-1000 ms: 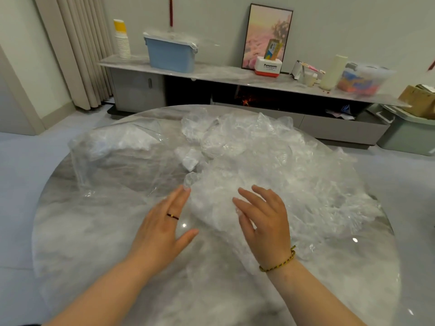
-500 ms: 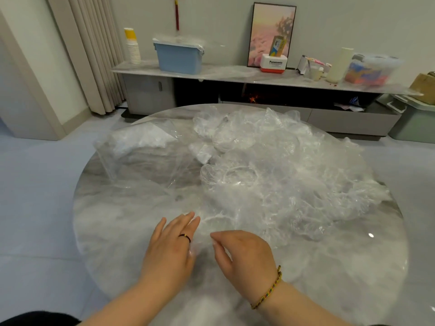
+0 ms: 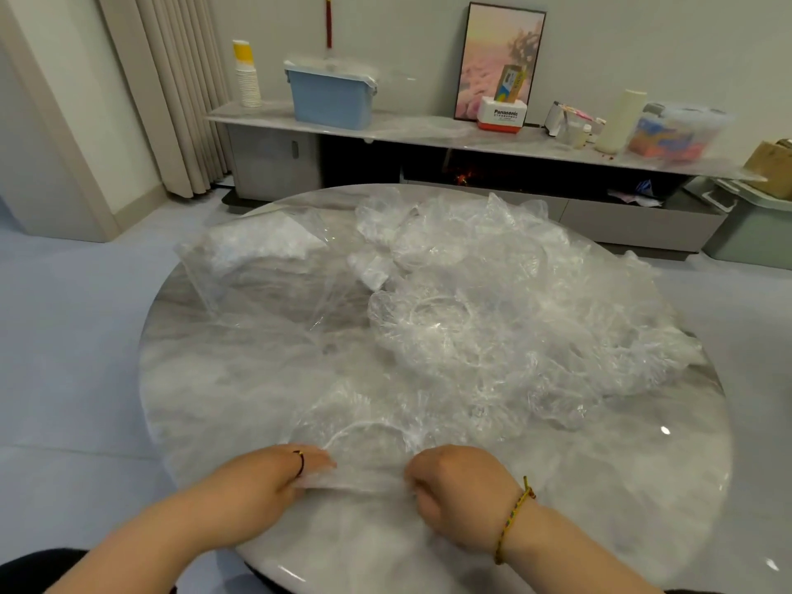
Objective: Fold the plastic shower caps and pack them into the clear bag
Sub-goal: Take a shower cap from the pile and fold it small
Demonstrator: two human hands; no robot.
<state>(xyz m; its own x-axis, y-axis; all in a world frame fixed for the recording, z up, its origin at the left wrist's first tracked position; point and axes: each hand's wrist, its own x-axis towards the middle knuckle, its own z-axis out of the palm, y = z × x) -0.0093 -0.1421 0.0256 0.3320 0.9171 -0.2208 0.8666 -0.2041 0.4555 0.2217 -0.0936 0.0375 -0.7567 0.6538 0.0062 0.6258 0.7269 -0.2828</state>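
One clear plastic shower cap [image 3: 364,439] lies spread flat near the front edge of the round marble table [image 3: 205,400]. My left hand [image 3: 278,478] pinches its near left edge and my right hand [image 3: 454,482] grips its near right edge, with a strip of plastic stretched between them. A big heap of crumpled clear shower caps [image 3: 493,319] covers the middle and right of the table. The clear bag [image 3: 257,267] lies at the far left with whitish folded plastic inside.
A long low cabinet [image 3: 428,135] stands behind the table, carrying a blue tub [image 3: 330,96], a stack of paper cups [image 3: 247,75], a framed picture and small boxes. Curtains hang at the back left. A green bin [image 3: 754,225] sits on the floor at the right.
Both hands drew back from the heap toward the table's front edge, pulling one cap out with them. The flat fingers have curled and now pinch the cap's near edge.
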